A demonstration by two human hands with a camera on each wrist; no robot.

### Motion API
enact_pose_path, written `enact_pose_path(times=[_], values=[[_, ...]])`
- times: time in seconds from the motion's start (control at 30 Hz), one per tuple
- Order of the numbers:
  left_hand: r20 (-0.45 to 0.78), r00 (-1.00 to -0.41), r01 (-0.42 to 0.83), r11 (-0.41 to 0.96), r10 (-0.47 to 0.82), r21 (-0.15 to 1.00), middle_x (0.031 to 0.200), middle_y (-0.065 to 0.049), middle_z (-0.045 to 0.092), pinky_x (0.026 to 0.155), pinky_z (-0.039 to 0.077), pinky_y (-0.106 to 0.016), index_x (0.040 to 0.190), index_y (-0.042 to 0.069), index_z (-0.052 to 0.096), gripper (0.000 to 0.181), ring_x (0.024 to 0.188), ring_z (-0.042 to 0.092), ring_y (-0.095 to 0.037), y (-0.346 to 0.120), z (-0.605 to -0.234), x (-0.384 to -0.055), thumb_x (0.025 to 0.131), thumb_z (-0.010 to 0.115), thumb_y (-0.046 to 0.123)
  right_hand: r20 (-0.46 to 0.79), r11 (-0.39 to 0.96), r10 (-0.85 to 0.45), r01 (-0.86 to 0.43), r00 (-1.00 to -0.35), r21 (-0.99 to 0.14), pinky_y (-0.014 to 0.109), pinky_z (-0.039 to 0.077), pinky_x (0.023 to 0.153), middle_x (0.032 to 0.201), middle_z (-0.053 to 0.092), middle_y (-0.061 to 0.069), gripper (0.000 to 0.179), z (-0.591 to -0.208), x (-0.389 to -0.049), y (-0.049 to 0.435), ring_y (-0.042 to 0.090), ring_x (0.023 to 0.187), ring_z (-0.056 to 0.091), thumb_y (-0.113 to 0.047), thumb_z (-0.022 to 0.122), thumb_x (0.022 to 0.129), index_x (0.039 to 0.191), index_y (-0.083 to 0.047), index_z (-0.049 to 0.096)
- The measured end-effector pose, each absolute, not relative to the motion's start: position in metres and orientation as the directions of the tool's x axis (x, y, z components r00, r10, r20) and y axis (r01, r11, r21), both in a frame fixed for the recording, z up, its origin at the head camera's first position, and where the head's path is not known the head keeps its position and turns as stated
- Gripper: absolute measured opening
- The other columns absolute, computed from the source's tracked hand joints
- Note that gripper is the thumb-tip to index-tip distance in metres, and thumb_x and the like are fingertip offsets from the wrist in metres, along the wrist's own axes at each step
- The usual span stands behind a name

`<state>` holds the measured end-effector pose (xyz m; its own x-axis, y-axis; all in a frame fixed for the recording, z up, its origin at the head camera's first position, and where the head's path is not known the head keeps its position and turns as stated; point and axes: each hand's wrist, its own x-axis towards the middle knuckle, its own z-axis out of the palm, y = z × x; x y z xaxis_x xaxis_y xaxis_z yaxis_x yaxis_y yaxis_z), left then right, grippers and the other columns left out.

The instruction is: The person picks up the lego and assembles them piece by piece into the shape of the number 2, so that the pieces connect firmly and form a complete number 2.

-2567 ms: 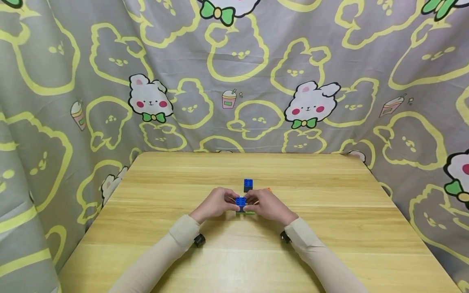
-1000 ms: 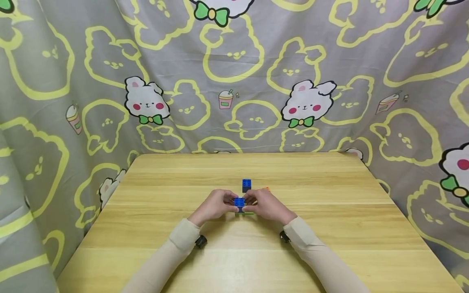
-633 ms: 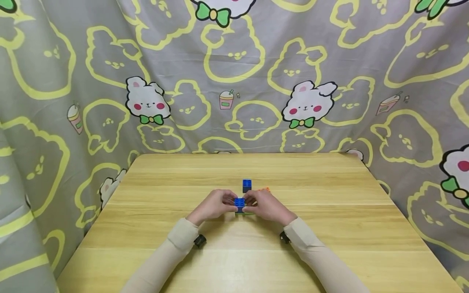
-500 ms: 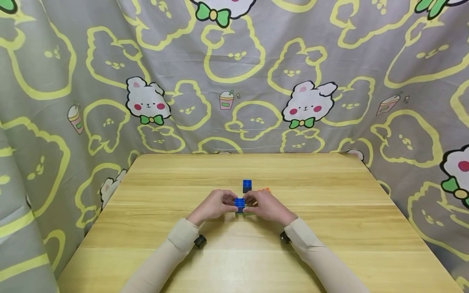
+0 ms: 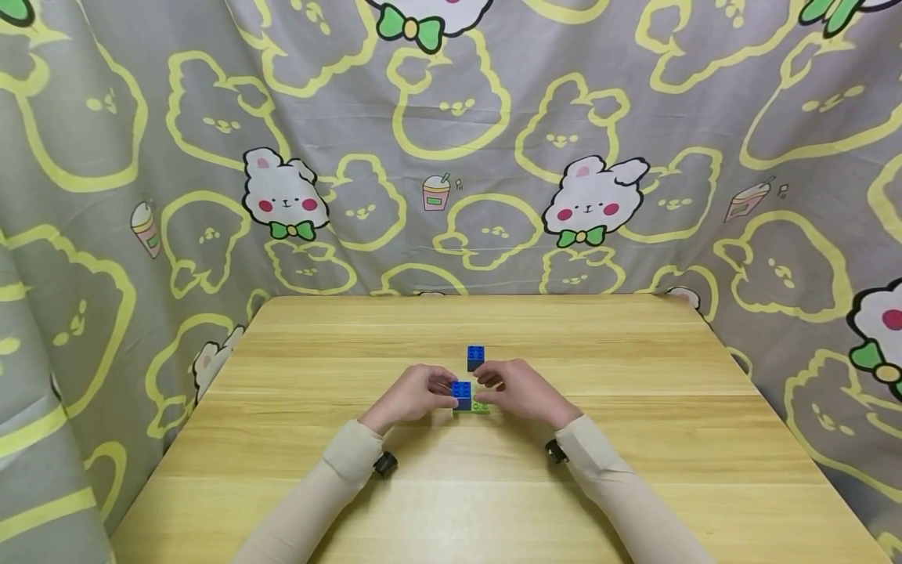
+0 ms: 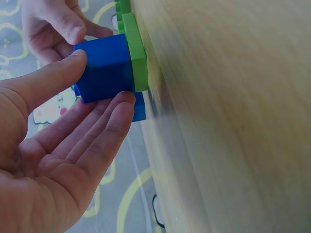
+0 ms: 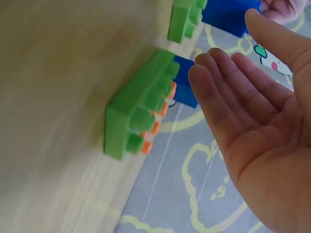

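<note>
A blue building brick [image 5: 461, 402] sits upright at the left end of a light green brick [image 5: 481, 406] on the table. My left hand [image 5: 420, 395] holds the blue brick, thumb on its near side and fingers on the far side, as the left wrist view shows with the same blue brick [image 6: 107, 68]. To the right of it is my right hand [image 5: 527, 393], empty, its fingers and thumb spread apart. Studs on the green brick's right end show between the hands. In the right wrist view the right thumb overlaps a corner of the blue brick.
Farther back stands another blue brick [image 5: 475, 358]. In the right wrist view a longer green brick [image 7: 138, 107] lies on the table, with orange studs [image 7: 146, 147] beside it; the right hand hides these in the head view. A patterned curtain [image 5: 451, 227] hangs behind the table [image 5: 592, 501].
My right hand has let go of the blue brick and moved slightly right, uncovering the green brick's studs and covering the orange brick. The left hand stays on the blue brick.
</note>
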<state>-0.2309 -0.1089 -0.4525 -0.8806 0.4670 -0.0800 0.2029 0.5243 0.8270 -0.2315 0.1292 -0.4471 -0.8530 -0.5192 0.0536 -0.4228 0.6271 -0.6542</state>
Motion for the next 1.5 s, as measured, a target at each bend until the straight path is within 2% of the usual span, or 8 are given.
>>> enact_pose_path(times=[0.33, 0.57, 0.83, 1.5], values=[[-0.095, -0.884, 0.182, 0.526, 0.457, 0.831, 0.116, -0.011, 0.074, 0.094, 0.058, -0.041, 0.122, 0.001, 0.070, 0.036, 0.104, 0.072, -0.023, -0.108, -0.451, -0.230, 0.091, 0.079, 0.016, 0.069, 0.653, -0.476, -0.405, -0.877, -0.640, 0.043, 0.058, 0.092, 0.113, 0.074, 0.010, 0.033, -0.436, -0.237, 0.148, 0.023, 0.102, 0.071, -0.019, 0.075, 0.095, 0.123, -0.002, 0.070], [-0.102, -0.884, 0.179, 0.532, 0.456, 0.828, 0.114, -0.011, 0.074, 0.094, 0.058, -0.041, 0.120, 0.002, 0.070, 0.034, 0.103, 0.072, -0.022, -0.107, -0.450, -0.230, 0.090, 0.080, 0.016, 0.084, 0.696, -0.440, -0.399, -0.894, -0.597, 0.048, 0.056, 0.093, 0.116, 0.073, 0.011, 0.035, -0.434, -0.242, 0.162, 0.027, 0.106, 0.069, -0.021, 0.076, 0.094, 0.123, -0.002, 0.070], [-0.094, -0.882, 0.190, 0.530, 0.462, 0.826, 0.113, -0.010, 0.075, 0.094, 0.058, -0.041, 0.120, 0.001, 0.070, 0.035, 0.102, 0.072, -0.022, -0.107, -0.449, -0.229, 0.090, 0.080, 0.015, 0.063, 0.723, -0.407, -0.364, -0.911, -0.588, 0.048, 0.055, 0.093, 0.118, 0.072, 0.013, 0.037, -0.434, -0.247, 0.178, 0.029, 0.107, 0.067, -0.023, 0.076, 0.094, 0.124, -0.003, 0.070], [-0.108, -0.879, 0.183, 0.538, 0.464, 0.823, 0.113, -0.010, 0.075, 0.095, 0.057, -0.042, 0.120, 0.002, 0.071, 0.035, 0.103, 0.072, -0.022, -0.106, -0.449, -0.227, 0.090, 0.081, 0.016, 0.004, 0.742, -0.401, -0.327, -0.916, -0.585, 0.045, 0.056, 0.090, 0.113, 0.073, 0.011, 0.041, -0.446, -0.250, 0.198, 0.022, 0.099, 0.067, -0.026, 0.077, 0.093, 0.123, 0.000, 0.070]])
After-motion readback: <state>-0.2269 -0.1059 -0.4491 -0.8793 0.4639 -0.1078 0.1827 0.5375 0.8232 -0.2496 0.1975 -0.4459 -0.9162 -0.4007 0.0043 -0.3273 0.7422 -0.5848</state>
